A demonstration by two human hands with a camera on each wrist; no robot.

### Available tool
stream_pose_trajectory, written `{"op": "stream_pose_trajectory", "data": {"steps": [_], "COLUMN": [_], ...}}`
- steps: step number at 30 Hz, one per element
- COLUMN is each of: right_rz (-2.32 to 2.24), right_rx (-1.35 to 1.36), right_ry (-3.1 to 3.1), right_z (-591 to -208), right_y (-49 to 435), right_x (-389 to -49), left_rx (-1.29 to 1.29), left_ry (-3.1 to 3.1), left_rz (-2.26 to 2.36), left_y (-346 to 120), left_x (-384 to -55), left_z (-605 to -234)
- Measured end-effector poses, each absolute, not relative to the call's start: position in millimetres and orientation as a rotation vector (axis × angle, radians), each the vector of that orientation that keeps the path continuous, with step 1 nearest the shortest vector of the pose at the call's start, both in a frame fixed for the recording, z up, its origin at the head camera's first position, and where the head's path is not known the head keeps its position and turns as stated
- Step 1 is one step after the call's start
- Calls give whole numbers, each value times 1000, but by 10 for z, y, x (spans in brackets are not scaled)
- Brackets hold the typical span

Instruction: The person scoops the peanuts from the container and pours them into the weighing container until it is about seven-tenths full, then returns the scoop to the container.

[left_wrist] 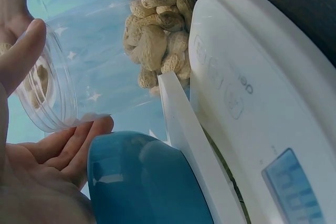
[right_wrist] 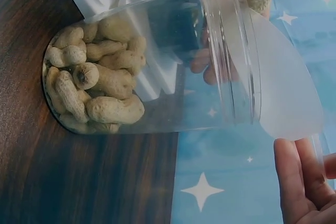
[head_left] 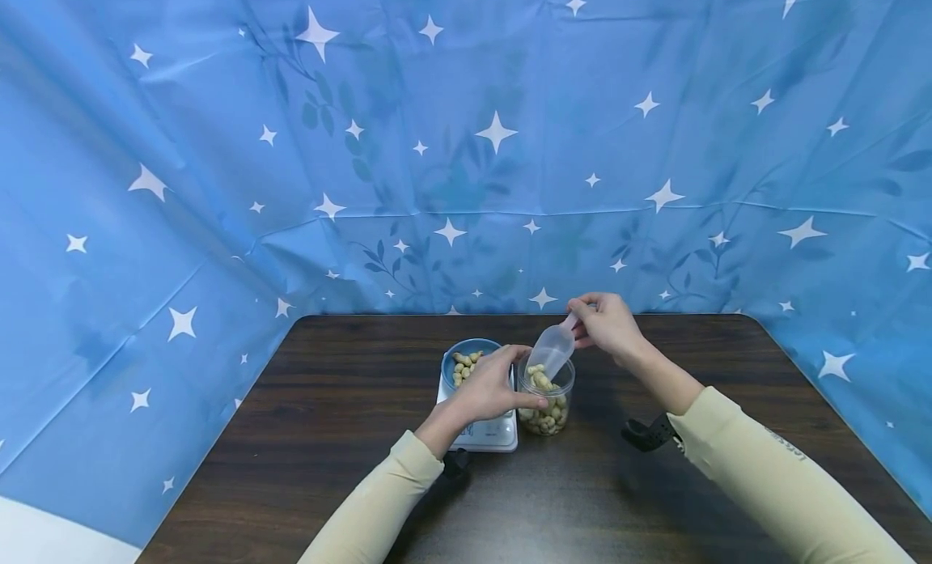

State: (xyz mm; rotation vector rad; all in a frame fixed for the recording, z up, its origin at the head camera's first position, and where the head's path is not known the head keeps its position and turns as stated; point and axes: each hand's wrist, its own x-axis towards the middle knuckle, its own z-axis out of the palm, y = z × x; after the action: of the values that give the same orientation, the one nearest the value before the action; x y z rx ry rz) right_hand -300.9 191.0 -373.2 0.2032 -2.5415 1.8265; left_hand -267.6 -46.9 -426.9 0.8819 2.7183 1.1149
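Observation:
Upright on the table stands a clear plastic jar (head_left: pixel 571 383), its lower part filled with unshelled peanuts (right_wrist: pixel 100 77). My left hand (head_left: pixel 488 388) holds the jar near its rim, thumb on one side and fingers on the other. In my right hand (head_left: pixel 607 328) I pinch the handle of a translucent white scoop (head_left: pixel 550 347). The scoop tilts down over the jar's mouth, and a few peanuts (head_left: pixel 540 377) show at its lower end. Left of the jar, a blue bowl (left_wrist: pixel 142 179) with peanuts in it sits on a white kitchen scale (left_wrist: pixel 252 82), partly hidden by my left hand.
The dark wood-grain table (head_left: pixel 313 443) carries all of this near its far edge. Behind it hangs a blue cloth (head_left: pixel 408 167) with white stars. A black strap (head_left: pixel 646 434) is at my right wrist. The scale's display (left_wrist: pixel 294 184) faces me.

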Motion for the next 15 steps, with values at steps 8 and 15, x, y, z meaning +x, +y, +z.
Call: {"op": "stream_pose_trajectory", "data": {"steps": [8, 15], "right_rz": [1885, 1935], "right_rx": [134, 50], "right_ry": [-2494, -2451], "right_z": [-3767, -3802], "right_y": [1992, 2034], "right_x": [-3022, -3041], "left_rx": [878, 855], "left_ry": [2732, 2733], "left_rz": [1101, 1103], "left_y": [-467, -462], "left_x": [-2680, -2676], "left_z": [-4278, -4269]}}
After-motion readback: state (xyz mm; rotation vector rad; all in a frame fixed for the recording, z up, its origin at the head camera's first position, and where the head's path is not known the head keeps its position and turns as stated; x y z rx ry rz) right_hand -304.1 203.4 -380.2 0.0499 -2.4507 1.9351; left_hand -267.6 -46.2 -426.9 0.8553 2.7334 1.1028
